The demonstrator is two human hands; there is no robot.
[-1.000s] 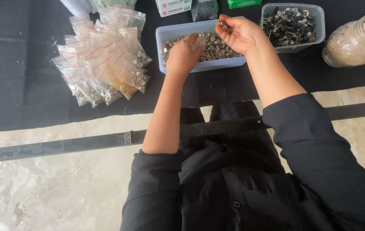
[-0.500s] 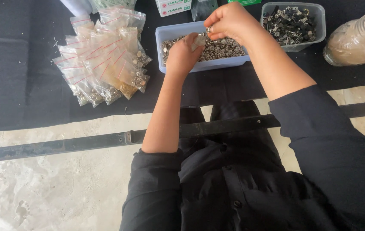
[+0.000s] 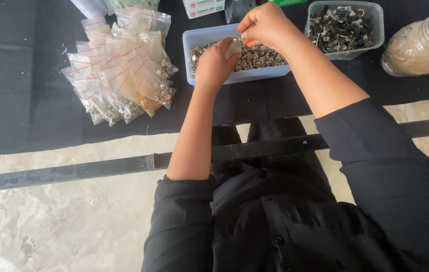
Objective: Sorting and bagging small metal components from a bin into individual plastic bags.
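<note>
Black cloth tabletop [image 3: 33, 75] over pale concrete floor [image 3: 48, 221]; both hands [image 3: 214, 65] pinched on a small bag [image 3: 234, 48].

Black-covered table [image 3: 33, 75] under bagged piles [image 3: 124, 70], two tubs [image 3: 209, 40], jar [image 3: 418, 45].

bags [image 3: 121, 70] left of tray [image 3: 234, 53] — jar [image 3: 418, 45] right

Black cloth-covered table [image 3: 18, 75]; pale, perhaps concrete floor [image 3: 48, 226]; dark metal bar [image 3: 73, 171]; daylight.
</note>
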